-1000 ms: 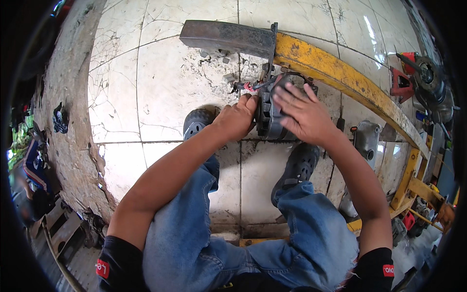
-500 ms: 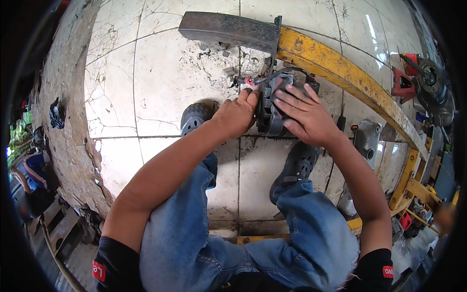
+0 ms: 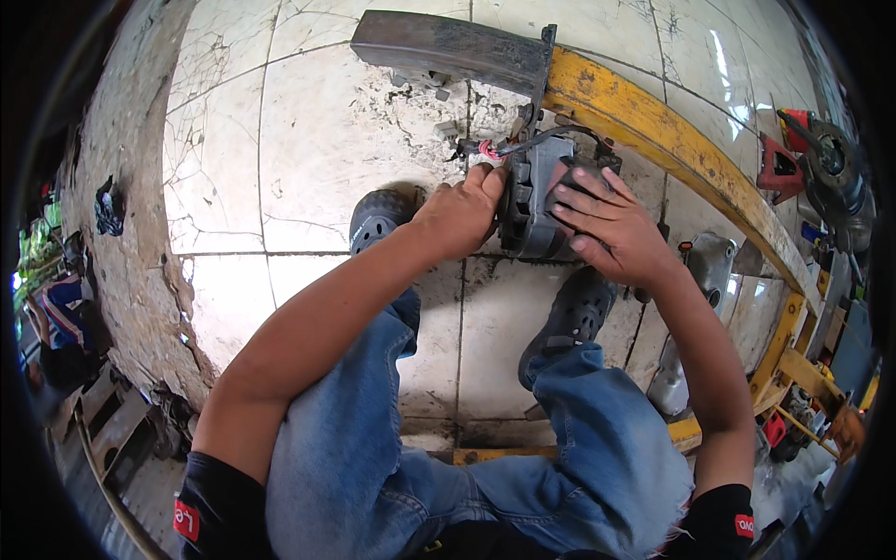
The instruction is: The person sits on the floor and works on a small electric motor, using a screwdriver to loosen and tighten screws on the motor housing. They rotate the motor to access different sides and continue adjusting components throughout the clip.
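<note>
A grey, finned metal housing [image 3: 541, 224], like that of an electric motor, rests on the tiles between my shoes. My left hand [image 3: 464, 213] has its fingers closed on the housing's left edge; its fingertips are partly hidden. My right hand [image 3: 616, 224] presses its spread fingers over the top right of the housing. Under these fingers is a dark, reddish-edged sheet [image 3: 561, 175] that looks like sandpaper, mostly covered by the hand. A black cable [image 3: 546, 137] arches along the far side of the housing, with pink-red wire [image 3: 487, 149] wound near its left end.
Beyond the housing lies a long beam, dark at its left end [image 3: 448, 47] and yellow [image 3: 644, 103] to the right. A grey metal casing [image 3: 711, 261] lies right of my hand. Tools, including a power tool [image 3: 831, 168], crowd the far right. Small debris [image 3: 446, 129] dots the tiles.
My right hand and the dark sheet have slid to the right across the housing, baring more of its grey top. My left hand keeps its hold. The whole view has shifted slightly.
</note>
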### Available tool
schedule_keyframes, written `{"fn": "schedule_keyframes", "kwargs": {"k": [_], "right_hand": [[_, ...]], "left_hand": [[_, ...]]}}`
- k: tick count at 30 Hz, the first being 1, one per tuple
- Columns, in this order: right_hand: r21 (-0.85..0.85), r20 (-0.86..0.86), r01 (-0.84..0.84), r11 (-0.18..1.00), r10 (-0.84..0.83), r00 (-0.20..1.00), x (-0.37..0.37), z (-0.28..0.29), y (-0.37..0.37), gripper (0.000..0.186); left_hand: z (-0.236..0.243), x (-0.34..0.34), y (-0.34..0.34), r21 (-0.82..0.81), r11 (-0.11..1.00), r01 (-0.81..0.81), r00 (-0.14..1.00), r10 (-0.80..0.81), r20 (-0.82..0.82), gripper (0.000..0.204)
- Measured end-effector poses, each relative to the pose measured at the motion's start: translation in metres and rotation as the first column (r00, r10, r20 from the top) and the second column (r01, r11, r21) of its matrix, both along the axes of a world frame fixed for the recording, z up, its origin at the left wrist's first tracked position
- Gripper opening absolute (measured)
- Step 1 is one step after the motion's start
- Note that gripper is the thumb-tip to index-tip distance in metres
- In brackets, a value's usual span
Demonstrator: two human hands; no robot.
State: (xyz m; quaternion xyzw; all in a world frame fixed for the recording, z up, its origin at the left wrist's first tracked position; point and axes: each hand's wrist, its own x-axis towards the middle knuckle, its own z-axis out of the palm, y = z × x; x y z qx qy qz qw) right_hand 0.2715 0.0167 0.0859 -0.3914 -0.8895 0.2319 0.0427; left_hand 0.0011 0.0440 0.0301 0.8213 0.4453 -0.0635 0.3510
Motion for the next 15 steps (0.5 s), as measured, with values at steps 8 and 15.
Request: {"fn": "schedule_keyframes", "kwargs": {"k": [8,15], "right_hand": [[0.010,-0.076,0.023,1.000,-0.022,0.997,-0.015,-0.004,0.000,0.038],[0.035,-0.057,0.089,0.995,-0.087,0.995,-0.021,-0.004,0.016,0.041]], "left_hand": [[0.001,0.001,0.002,-0.010,1.000,0.010,1.000,-0.010,0.010,0.074],[0.001,0.001,0.002,0.004,1.000,-0.001,1.000,0.001,0.008,0.072]]}}
